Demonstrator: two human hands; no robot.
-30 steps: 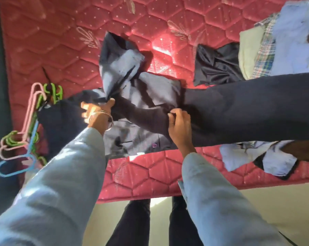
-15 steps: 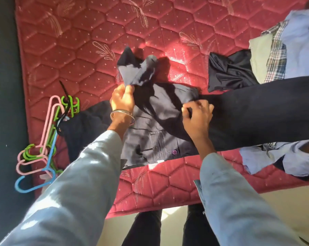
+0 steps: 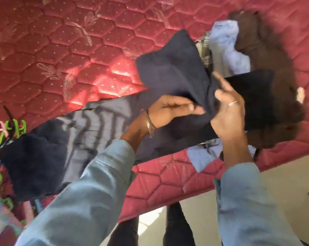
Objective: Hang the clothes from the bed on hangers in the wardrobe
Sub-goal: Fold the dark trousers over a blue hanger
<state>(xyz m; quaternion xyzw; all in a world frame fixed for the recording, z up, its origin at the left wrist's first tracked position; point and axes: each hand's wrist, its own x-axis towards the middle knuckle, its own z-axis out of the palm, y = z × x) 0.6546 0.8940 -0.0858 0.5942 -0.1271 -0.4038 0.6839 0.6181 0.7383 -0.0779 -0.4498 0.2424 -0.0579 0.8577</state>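
We had the dark navy garment (image 3: 171, 71) lifted off the bed (image 3: 64, 55) at one end, its bunched middle caught between both our hands while the rest trailed down across the mattress toward the hangers (image 3: 1, 139) at the left edge. Our left hand (image 3: 169, 112) pinched a fold of it, thumb on top, and our right hand (image 3: 228, 110) had its palm and thumb closed on the cloth just beside, though its upper fingers stood loosely spread, so that grip looked partial. We judged the fabric soft, limp and fairly light, likely to sag and slide rather than hold shape; a collar or shoulder seam would have been the better place to hold it, but blur kept us from telling which part we had. Behind it lay a pale blue shirt (image 3: 226, 41) on a checked garment (image 3: 205, 52) and a brown garment (image 3: 267, 50), with another light blue piece (image 3: 201, 157) near the bed's front edge.
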